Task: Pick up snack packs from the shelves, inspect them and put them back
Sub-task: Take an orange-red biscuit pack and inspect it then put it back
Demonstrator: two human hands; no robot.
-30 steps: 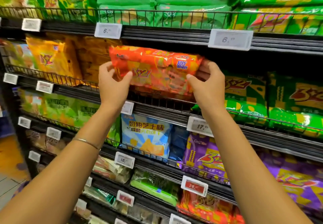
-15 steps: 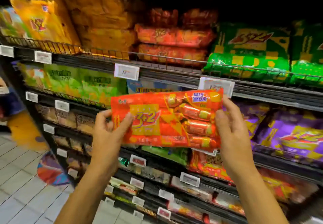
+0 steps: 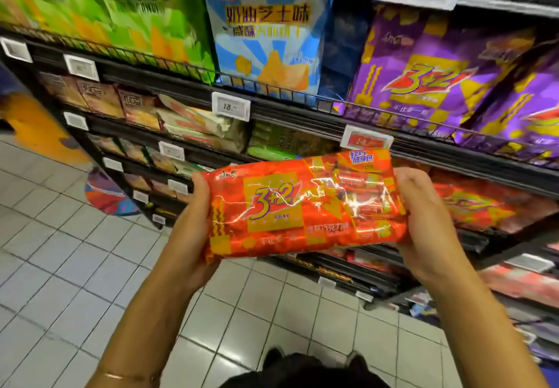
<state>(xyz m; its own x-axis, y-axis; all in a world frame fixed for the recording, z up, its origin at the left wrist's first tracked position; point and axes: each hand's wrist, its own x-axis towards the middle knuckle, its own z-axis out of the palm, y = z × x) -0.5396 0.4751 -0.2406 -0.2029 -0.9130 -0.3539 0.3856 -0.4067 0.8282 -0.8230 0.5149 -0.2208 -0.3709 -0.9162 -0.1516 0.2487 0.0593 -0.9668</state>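
An orange and red "3+2" snack pack [image 3: 302, 203] lies flat between both my hands, front side up, held low in front of the shelves. My left hand [image 3: 193, 224] grips its left end, fingers curled underneath. My right hand [image 3: 423, 221] grips its right end, fingers hidden behind the pack. The pack's shiny wrapper shows small bars inside at the right.
Black wire shelves [image 3: 290, 109] hold green packs [image 3: 121, 12], a blue pack [image 3: 266, 36] and purple "3+2" packs [image 3: 429, 76], with price tags [image 3: 230, 106] on the rails. More orange packs [image 3: 478, 203] lie on a lower shelf at right. White tiled floor [image 3: 75, 266] spreads at left.
Both hands pulled the orange pack off the upper shelf and brought it down and toward me. The view tilted downward to lower shelves and floor.
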